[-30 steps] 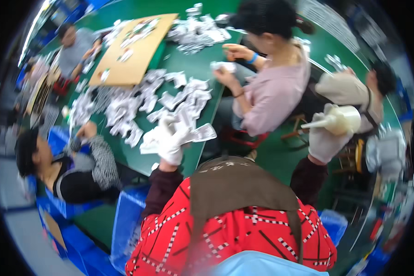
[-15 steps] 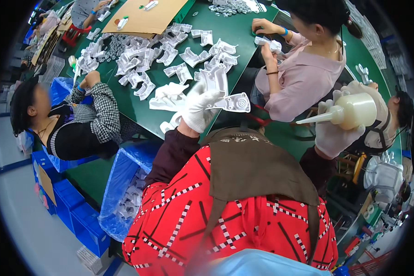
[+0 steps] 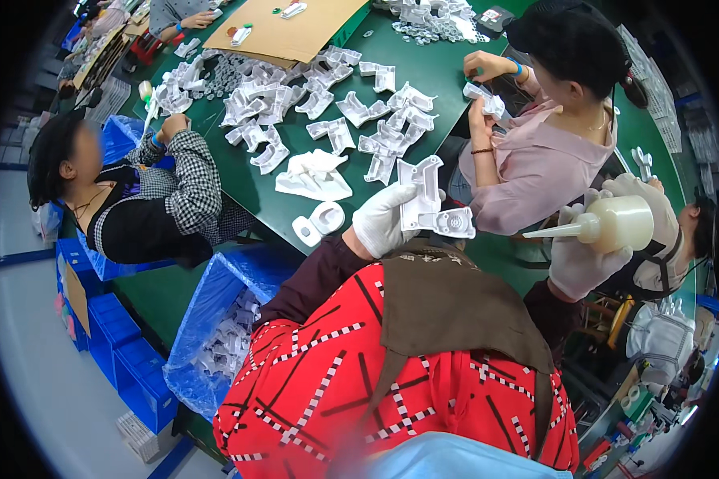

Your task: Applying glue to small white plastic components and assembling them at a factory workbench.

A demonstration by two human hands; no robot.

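In a white glove, my left hand grips an L-shaped white plastic housing, its hollow ribbed inside facing up and a round grille on its lower arm. My gloved right hand is wrapped round a squeeze bottle of pale yellowish liquid, tipped on its side. The bottle's long tapered nozzle points left toward the housing, with a gap between them. On the table by my left forearm lie a crumpled white cloth and a white part with a round opening.
Several similar housings are spread over the green table. A cardboard sheet lies at the far side. Co-workers sit to the left and right. A blue bin lined with plastic, holding white parts, stands at my left.
My left hand has moved right and slightly down with the housing, away from the table parts and closer to the bottle. My right hand still holds the bottle in about the same place.
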